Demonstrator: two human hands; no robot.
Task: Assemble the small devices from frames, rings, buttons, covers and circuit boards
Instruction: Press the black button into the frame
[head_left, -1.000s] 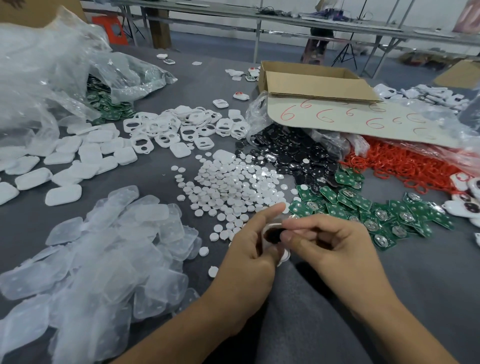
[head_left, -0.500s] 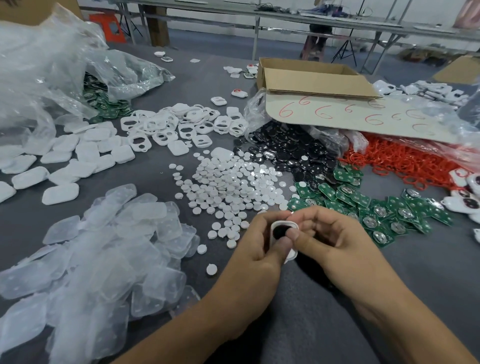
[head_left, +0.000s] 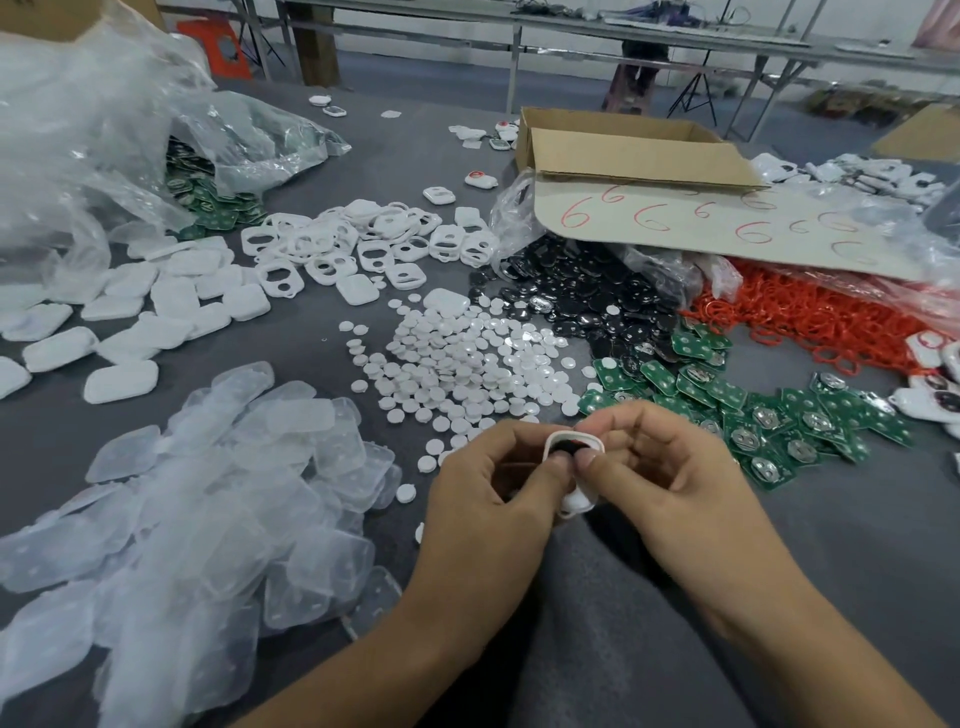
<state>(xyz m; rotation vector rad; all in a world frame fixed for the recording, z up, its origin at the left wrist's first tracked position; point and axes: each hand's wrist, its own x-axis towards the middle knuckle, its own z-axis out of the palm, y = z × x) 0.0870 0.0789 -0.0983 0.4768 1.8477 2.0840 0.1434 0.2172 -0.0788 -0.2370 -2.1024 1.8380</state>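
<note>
- Gripping one white frame (head_left: 574, 448) together, left hand (head_left: 493, 499) and right hand (head_left: 670, 483) pinch it at centre, thumbs over its dark opening, apparently seating a button.
- Circuit boards (head_left: 727, 400) lie at 2 o'clock, within reach.

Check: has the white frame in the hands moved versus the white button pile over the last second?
Yes. The white frame has dropped nearer the person, away from the white button pile.

Even, fairly bright indoor light falls from above, leaving only soft, faint shadows under the hands and parts on the grey table (head_left: 831, 597). Glare glints on the crumpled plastic bag (head_left: 93, 119) and the black discs (head_left: 582, 296). The wide lens bends the edges, and the far benches (head_left: 571, 26) look slightly soft.
</note>
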